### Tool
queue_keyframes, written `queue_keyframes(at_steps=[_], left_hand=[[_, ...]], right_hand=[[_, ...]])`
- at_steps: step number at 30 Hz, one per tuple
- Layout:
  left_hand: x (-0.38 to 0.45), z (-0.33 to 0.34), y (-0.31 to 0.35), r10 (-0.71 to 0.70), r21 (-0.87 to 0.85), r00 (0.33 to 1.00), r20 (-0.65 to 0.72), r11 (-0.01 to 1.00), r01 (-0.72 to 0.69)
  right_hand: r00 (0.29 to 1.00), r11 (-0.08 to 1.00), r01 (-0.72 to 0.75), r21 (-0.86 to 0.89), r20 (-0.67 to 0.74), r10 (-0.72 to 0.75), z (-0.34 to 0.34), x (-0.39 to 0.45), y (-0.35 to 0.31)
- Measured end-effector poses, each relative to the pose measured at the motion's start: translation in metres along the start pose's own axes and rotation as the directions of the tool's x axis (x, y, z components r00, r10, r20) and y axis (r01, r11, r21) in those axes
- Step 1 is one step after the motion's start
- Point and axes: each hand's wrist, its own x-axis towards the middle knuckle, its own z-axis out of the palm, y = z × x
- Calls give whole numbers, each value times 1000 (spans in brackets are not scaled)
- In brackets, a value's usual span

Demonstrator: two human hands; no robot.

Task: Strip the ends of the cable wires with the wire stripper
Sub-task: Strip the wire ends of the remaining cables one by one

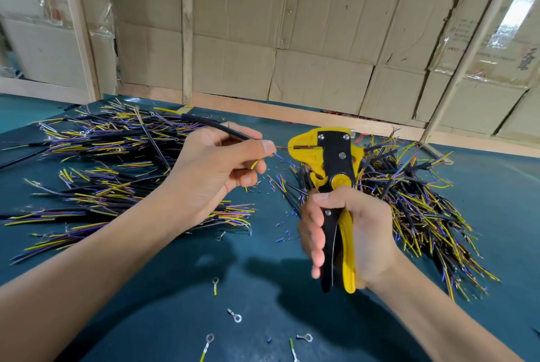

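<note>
Ring terminals [234,315] lay scattered nearest on the counter [181,297]. Beyond, the right hand [347,233] squeezed the wire stripper [333,186] upright, while the left hand [216,168] pinched the cable [222,127] — its thin wire ran rightward, level, into the stripper's head.

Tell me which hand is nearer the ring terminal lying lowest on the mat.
Right. The right hand, gripping the wire stripper, is above the ring terminal; the left hand is farther up and left.

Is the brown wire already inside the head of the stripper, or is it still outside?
Inside: the brown wire runs from the left hand into the slot of the wire stripper.
</note>
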Motion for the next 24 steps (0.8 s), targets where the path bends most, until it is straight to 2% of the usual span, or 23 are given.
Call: queue_keyframes(at_steps=[2, 4, 6, 7, 8, 9, 10, 11, 12, 15, 17, 19, 22, 24], left_hand=[[1, 1, 2, 13, 5, 999, -40, 1000, -13], [6, 0, 8, 44, 60, 994, -97, 997, -38], [20, -2, 17, 94, 287, 990, -107, 956, -60], [30, -2, 22, 114, 483, 991, -70, 873, -66], [42, -1, 26, 116, 696, 993, -7, 714, -78], [53, 1, 29, 100, 856, 993, 67, 505, -109], [64, 5, 30, 78, 937, 987, 138, 314, -156], [73, 12, 30, 56, 962, 978, 199, 178, -206], [81, 20, 28, 35, 963, 966, 255, 82, -257], [96, 34, 11, -56, 898, 910, 411, -145, -414], [104, 42, -6, -108, 845, 871, 478, -215, -490], [109, 54, -21, -185, 828, 863, 470, -247, -504], [108, 56, -35, -343, 827, 820, 458, -174, -534], [97, 36, -22, -325, 814, 802, 501, -138, -564]], right_hand=[[998, 991, -2, 137, 63, -6, -1, 3, 3], [998, 970, 38, 241, 43, -50, -1, 7, 6], [997, 953, 75, 293, -13, -74, -2, 11, 8], [996, 949, 90, 302, -25, -86, -3, 11, 9], [995, 948, 102, 302, -26, -99, -3, 12, 9], [993, 946, 116, 301, -19, -116, -2, 11, 10], [990, 943, 139, 302, -7, -144, 0, 11, 10], [983, 936, 171, 307, 7, -182, 1, 10, 10], [974, 927, 205, 315, 24, -223, 1, 9, 9], [954, 906, 270, 327, 40, -298, 0, 5, 5], [945, 900, 308, 310, 9, -326, -1, 4, 4], [938, 896, 338, 287, -28, -345, -3, 2, 3], [945, 904, 324, 280, -55, -322, -5, 3, 4], [952, 912, 305, 275, -89, -291, -7, 4, 5]])
